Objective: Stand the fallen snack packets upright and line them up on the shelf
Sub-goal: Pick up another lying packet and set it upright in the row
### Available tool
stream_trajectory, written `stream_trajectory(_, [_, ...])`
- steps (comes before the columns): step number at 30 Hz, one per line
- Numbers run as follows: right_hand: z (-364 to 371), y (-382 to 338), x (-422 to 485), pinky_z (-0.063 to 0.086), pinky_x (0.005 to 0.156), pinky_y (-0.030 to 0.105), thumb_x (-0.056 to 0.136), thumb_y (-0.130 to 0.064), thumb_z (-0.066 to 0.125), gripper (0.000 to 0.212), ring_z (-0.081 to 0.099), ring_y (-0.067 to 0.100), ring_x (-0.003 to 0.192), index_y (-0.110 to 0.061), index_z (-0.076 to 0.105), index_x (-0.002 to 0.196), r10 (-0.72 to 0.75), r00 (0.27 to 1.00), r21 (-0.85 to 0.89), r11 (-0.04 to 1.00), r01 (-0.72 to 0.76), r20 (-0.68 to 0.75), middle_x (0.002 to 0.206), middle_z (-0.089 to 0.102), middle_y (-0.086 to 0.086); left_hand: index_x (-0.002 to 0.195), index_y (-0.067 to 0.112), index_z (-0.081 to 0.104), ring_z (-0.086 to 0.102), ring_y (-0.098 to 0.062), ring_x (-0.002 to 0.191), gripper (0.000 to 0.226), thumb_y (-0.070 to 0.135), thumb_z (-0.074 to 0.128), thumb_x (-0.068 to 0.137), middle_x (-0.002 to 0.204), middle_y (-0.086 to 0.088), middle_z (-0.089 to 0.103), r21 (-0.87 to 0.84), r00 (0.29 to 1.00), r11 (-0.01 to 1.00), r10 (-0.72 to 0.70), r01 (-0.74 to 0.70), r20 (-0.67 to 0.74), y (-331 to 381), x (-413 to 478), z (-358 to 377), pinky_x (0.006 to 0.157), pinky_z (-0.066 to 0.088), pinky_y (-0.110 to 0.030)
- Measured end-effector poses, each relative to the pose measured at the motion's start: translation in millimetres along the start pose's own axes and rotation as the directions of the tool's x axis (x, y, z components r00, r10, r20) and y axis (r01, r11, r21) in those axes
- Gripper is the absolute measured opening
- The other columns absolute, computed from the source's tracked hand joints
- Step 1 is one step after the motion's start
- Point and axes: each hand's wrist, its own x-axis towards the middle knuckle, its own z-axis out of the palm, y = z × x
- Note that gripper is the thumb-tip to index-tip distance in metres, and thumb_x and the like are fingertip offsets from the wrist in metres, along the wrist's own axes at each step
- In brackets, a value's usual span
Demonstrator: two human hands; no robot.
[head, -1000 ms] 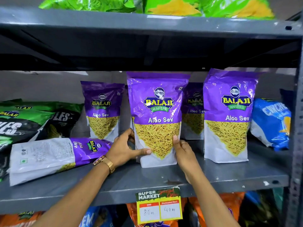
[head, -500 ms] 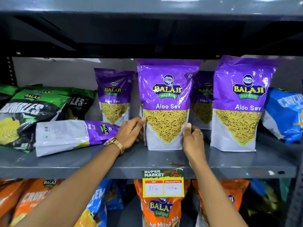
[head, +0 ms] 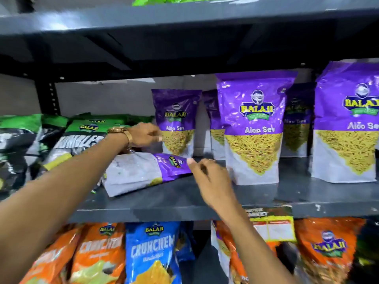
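Note:
A fallen purple Aloo Sev packet lies on its side on the grey shelf, its purple top end to the right. My left hand hovers above its far edge, fingers loosely curled, holding nothing. My right hand is at the packet's purple end, thumb tip touching or just short of it; the blur hides which. Upright Aloo Sev packets stand to the right: a front one, another at the frame edge, and a smaller one behind.
Green and black snack bags lie piled at the shelf's left. More purple packets stand at the back. Orange and blue bags fill the shelf below. A price tag hangs on the shelf edge. The upper shelf overhangs.
Both hands have left the upright front packet and moved left to the fallen packet. The view has swung left and down.

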Motion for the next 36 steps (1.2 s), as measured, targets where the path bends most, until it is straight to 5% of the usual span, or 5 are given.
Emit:
stream_trajectory(4, [61,-24,16,0.047,0.096,0.044,0.076,-0.084,0.022,0.087,0.065,0.032,0.103,-0.013,0.071,0.086,0.27,0.916,-0.147,0.961,-0.236,0.296,0.102,0.074,0.012,0.086,0.008,0.059,0.058,-0.026,0.088,0.044,0.049,0.042,0.093,0.09,-0.016,0.062,0.035,0.987,0.993,-0.118,0.115,0.105,-50,-22,8,0.08,0.043,-0.032])
stream_trajectory(12, [109,-60,26,0.04,0.093,0.04,0.082,-0.081,0.015,0.096,0.055,0.032,0.124,-0.007,0.058,0.125,0.406,0.897,-0.462,0.839,-0.289,0.177,0.133,0.061,0.017,0.113,0.019,0.065,0.057,-0.021,0.099,0.068,0.074,0.049,0.076,0.119,-0.004,0.063,-0.149,0.907,0.927,-0.287,0.344,0.307,-67,-25,31,0.085,0.038,-0.027])
stream_trajectory(19, [105,-58,15,0.037,0.1,0.042,0.081,-0.079,0.031,0.087,0.052,0.034,0.126,-0.007,0.06,0.121,0.425,0.902,-0.223,0.889,-0.399,0.08,0.136,0.057,0.017,0.11,0.001,0.064,0.064,-0.035,0.101,0.072,0.066,0.044,0.085,0.122,-0.024,0.065,-0.291,0.96,0.917,-0.278,0.274,0.029,-46,-45,32,0.053,0.03,-0.023])
stream_trajectory(28, [81,-59,37,0.055,0.087,0.053,0.058,-0.079,0.05,0.084,0.064,0.037,0.108,-0.014,0.067,0.108,0.267,0.962,0.063,0.963,-0.264,-0.052,0.113,0.07,0.016,0.12,0.014,0.047,0.064,-0.032,0.106,0.069,0.065,0.049,0.073,0.117,-0.011,0.067,-0.623,0.898,0.781,-0.25,-0.032,-0.361,-24,-59,35,0.093,0.049,-0.044])
stream_trajectory(36, [64,-29,116,0.054,0.093,0.05,0.08,-0.007,0.066,0.032,0.064,0.032,0.108,-0.004,0.053,0.11,0.335,0.939,0.07,0.941,-0.33,-0.077,0.119,0.066,0.017,0.119,0.012,0.055,0.064,-0.028,0.106,0.07,0.042,0.083,0.062,0.116,-0.01,0.069,-0.788,0.807,0.595,-0.384,-0.155,-0.449,-10,-14,73,0.087,0.051,-0.035])
